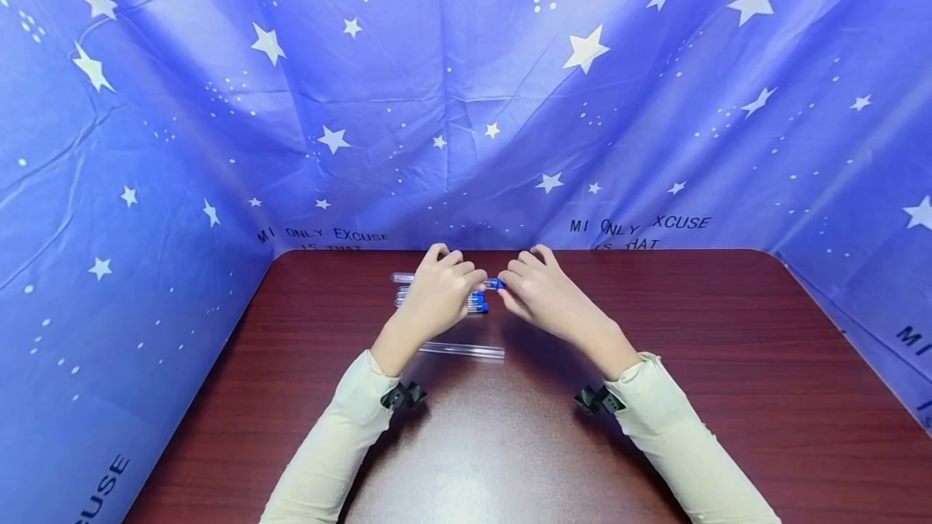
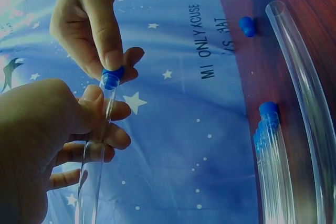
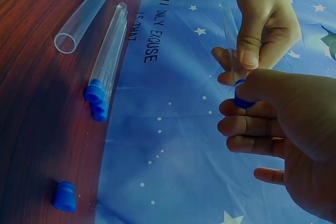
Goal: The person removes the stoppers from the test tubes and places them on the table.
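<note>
My left hand grips a clear test tube between thumb and fingers, raised above the table. At the tube's mouth my right hand pinches a blue stopper, whose narrow lower part sits inside the rim. The thumbs of the two hands are close together. Beside them on the table lies a row of test tubes with blue stoppers, partly behind the left hand in the head view. Nearer to me is an unstoppered clear tube, its far left end hidden by my left wrist in that view.
A loose blue stopper lies on the dark red wooden table. Behind the table's back edge hangs a blue curtain with white stars. Each sleeve cuff carries a small black camera.
</note>
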A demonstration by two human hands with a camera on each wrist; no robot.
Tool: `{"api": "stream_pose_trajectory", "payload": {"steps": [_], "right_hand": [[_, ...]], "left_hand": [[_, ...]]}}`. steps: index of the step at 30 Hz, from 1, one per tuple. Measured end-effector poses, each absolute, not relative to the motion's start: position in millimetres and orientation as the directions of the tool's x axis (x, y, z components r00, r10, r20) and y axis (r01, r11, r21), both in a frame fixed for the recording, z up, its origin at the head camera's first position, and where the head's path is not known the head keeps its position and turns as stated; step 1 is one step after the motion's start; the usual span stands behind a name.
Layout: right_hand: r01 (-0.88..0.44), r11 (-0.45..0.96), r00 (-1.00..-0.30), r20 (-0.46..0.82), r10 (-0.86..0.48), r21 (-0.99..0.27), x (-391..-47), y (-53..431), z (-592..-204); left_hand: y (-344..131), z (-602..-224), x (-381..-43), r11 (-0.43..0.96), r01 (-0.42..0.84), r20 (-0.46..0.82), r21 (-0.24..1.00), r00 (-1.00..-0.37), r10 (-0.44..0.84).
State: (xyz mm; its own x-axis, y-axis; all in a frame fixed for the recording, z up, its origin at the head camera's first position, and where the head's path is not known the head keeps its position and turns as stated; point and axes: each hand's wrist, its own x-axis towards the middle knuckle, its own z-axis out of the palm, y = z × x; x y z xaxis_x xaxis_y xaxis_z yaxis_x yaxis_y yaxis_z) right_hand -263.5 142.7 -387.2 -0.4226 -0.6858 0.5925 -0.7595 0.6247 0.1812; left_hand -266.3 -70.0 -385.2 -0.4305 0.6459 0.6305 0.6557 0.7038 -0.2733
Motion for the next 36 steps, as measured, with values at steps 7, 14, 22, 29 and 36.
{"api": "stream_pose_trajectory", "payload": {"steps": [7,14,22,29,36], "right_hand": [[-0.746,0.647,-0.457,0.587,-0.668,0.155,-263.1,144.0,-383.9],[-0.732,0.659,-0.442,0.614,-0.654,0.175,-262.7,146.1,-381.0],[-0.730,0.659,-0.433,0.624,-0.651,0.181,-263.2,147.6,-381.2],[-0.733,0.658,-0.442,0.614,-0.654,0.174,-262.9,148.4,-381.9],[-0.734,0.660,-0.450,0.612,-0.650,0.161,-263.3,148.5,-381.0]], "left_hand": [[-70.7,-385.9,-266.6,0.711,0.650,0.623,-0.269,-0.446,0.643],[-70.6,-386.4,-266.3,0.719,0.650,0.628,-0.247,-0.458,0.630],[-70.2,-385.5,-267.3,0.715,0.664,0.645,-0.220,-0.451,0.617],[-70.5,-385.6,-267.4,0.707,0.676,0.652,-0.207,-0.443,0.615],[-71.2,-387.6,-268.5,0.707,0.674,0.664,-0.215,-0.430,0.611]]}}
